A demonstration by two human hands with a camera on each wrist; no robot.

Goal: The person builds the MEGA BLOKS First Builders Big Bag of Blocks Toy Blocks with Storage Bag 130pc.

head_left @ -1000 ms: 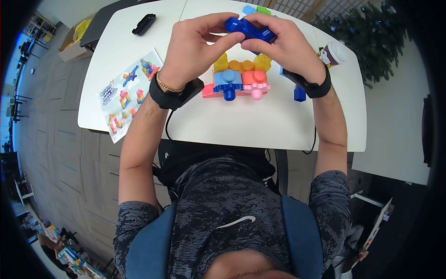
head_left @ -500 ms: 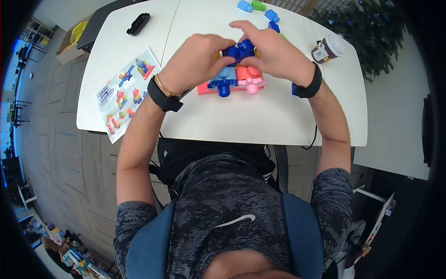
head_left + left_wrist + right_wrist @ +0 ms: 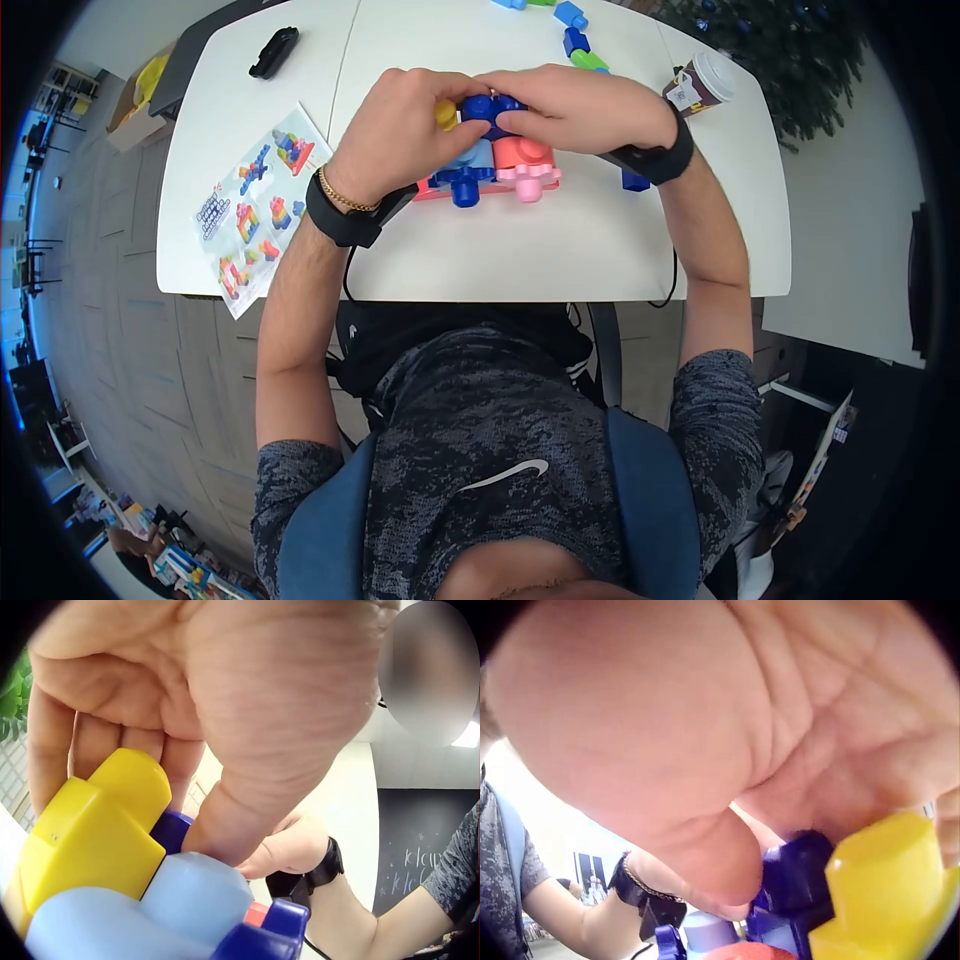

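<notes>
Both hands meet over a toy block build on the white table. A dark blue building block with round knobs sits between them. My left hand pinches its left side, thumb at the front and fingers behind; my right hand does the same on the right. Yellow blocks flank it, one by each palm. In front are a light blue block and a coral block. They carry a dark blue gear and a pink gear. A red base shows below.
An instruction sheet lies at the left, with a black case behind it. A lidded paper cup stands at the right. Loose blue and green blocks lie at the back; a dark blue block rests near the right wrist.
The dark blue block has come down from above the build to between the yellow blocks. Both hands lowered with it, and the right hand's raised fingers have come down over it.
</notes>
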